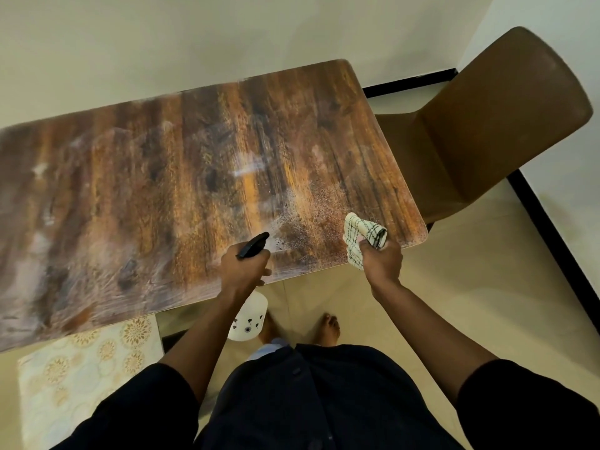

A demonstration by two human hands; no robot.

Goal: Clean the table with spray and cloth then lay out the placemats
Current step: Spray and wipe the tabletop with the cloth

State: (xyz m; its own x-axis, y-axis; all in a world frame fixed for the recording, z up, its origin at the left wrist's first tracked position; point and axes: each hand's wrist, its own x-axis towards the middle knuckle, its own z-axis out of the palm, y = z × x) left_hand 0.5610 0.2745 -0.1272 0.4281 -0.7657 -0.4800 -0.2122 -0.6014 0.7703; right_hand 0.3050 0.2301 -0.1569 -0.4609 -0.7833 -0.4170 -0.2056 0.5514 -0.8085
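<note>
While we stood at the near edge of the brown wood-grain table (pixel 162 177), the spraying step was in hand, by our judgement — a speckle of fine droplets lay on the surface by its near right corner, just ahead of the nozzle. Our left hand (pixel 242 269) was wrapped around the neck of the white spray bottle with the black trigger head (pixel 251 246), fingers closed on it, the nozzle aimed forward over the near edge and the bottle's body hanging below the tabletop. Our right hand (pixel 383 263) was clenched on the bunched white cloth with black check lines (pixel 360 237), held just above the near right corner, wrist raised, not yet pressed to the surface. Both forearms reached forward from dark sleeves. The next move called for lowering the cloth onto the wet patch and wiping across — with more spray toward the far and left parts, we judged. A pale sheet with gold circle patterns (pixel 87 368), possibly a placemat, waited below the near left edge. A brown chair (pixel 487 125) stood beyond the right edge.
</note>
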